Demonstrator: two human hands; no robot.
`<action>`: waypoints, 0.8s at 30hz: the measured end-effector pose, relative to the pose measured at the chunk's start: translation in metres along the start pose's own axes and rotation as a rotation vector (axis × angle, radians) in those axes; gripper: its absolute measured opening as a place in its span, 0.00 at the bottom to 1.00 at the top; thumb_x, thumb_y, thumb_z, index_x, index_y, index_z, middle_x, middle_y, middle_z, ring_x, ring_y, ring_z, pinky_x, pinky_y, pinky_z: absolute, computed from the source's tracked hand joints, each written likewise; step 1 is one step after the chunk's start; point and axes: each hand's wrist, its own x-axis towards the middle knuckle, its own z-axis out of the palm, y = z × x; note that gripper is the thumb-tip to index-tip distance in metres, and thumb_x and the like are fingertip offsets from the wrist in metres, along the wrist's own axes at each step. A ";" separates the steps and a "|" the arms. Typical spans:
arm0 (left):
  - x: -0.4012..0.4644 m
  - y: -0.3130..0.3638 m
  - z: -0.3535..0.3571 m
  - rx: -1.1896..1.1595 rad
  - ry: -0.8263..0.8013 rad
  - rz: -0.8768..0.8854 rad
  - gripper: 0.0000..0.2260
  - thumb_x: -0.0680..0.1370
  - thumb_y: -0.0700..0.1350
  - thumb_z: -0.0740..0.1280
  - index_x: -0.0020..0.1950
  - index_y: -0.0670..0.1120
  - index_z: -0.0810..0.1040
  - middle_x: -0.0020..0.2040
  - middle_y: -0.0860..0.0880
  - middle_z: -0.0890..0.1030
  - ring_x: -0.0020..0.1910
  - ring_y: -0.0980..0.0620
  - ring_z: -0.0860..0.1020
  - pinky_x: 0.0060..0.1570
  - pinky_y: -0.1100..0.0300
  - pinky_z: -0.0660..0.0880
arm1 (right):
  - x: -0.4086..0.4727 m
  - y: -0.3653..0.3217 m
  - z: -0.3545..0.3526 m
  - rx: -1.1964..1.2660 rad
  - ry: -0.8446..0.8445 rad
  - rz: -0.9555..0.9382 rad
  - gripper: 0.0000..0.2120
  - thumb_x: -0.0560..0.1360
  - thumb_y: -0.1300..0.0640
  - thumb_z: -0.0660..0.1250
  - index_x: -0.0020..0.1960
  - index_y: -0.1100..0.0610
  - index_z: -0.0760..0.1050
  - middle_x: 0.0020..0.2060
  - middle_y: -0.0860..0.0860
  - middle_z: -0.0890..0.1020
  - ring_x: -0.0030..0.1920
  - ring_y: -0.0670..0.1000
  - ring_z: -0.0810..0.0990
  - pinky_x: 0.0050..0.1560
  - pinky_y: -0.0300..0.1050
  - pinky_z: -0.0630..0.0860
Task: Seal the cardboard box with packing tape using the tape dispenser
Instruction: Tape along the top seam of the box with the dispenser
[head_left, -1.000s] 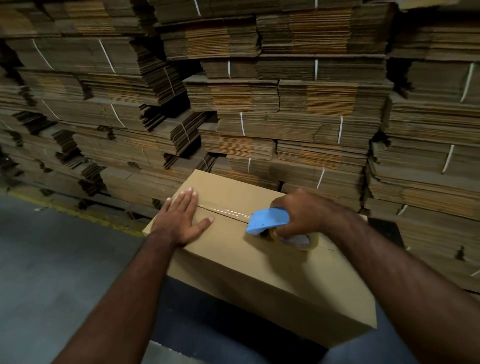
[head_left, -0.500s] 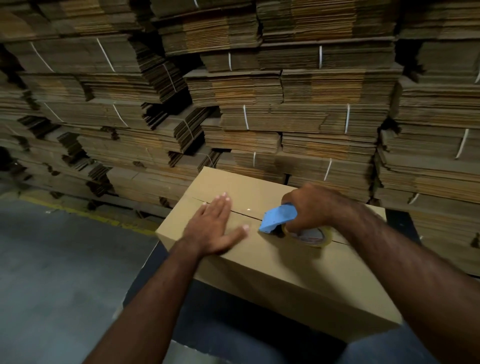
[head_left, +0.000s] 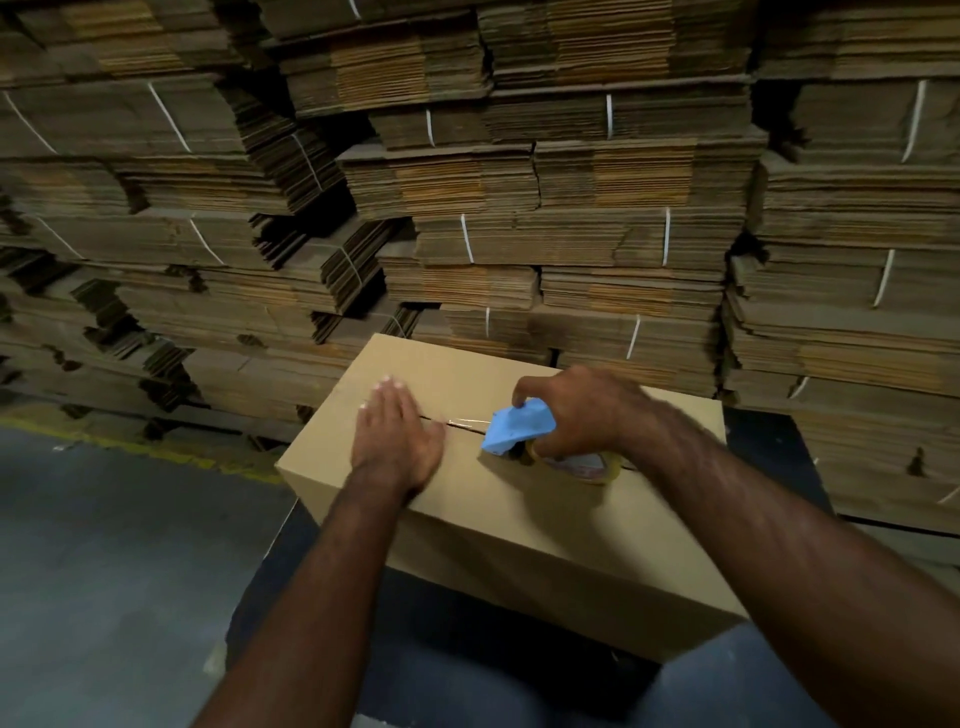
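Observation:
A closed brown cardboard box (head_left: 545, 540) stands on a dark surface in front of me. My left hand (head_left: 397, 439) lies flat on its top, fingers straight, pressing over the centre seam near the left end. My right hand (head_left: 576, 410) grips a blue tape dispenser (head_left: 517, 431) with a roll of clear tape (head_left: 582, 465), held down on the seam at mid-box. A short shiny strip of tape (head_left: 465, 422) runs along the seam between the two hands. The seam to the right of the dispenser is hidden by my right arm.
Tall stacks of flattened, strapped cardboard (head_left: 571, 234) rise right behind the box and fill the whole background. A grey concrete floor (head_left: 104, 571) with a worn yellow line (head_left: 156, 452) lies to the left. The dark table surface (head_left: 467, 649) shows below the box.
My left hand has slid right along the seam, closer to the dispenser. The dispenser stays at about mid-box in my right hand. The camera has shifted, so the box sits further right.

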 end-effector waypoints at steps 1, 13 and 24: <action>-0.006 0.012 0.004 -0.018 0.008 0.100 0.33 0.82 0.59 0.45 0.80 0.40 0.42 0.80 0.41 0.41 0.80 0.44 0.43 0.78 0.46 0.47 | 0.000 0.001 0.000 0.004 0.005 0.002 0.28 0.65 0.40 0.70 0.64 0.38 0.68 0.52 0.49 0.79 0.47 0.52 0.75 0.45 0.48 0.75; 0.003 -0.032 -0.001 0.019 -0.028 0.102 0.31 0.82 0.61 0.40 0.79 0.47 0.35 0.80 0.48 0.36 0.79 0.50 0.39 0.77 0.44 0.42 | 0.000 0.003 0.001 -0.003 -0.003 0.007 0.28 0.66 0.39 0.70 0.65 0.37 0.68 0.49 0.44 0.76 0.48 0.49 0.74 0.47 0.50 0.78; -0.002 0.013 0.009 -0.025 -0.044 0.235 0.33 0.80 0.65 0.39 0.80 0.48 0.37 0.80 0.49 0.36 0.79 0.51 0.39 0.77 0.44 0.45 | 0.003 -0.003 -0.002 -0.043 -0.034 -0.003 0.27 0.68 0.39 0.70 0.66 0.38 0.70 0.52 0.45 0.80 0.49 0.49 0.76 0.49 0.52 0.80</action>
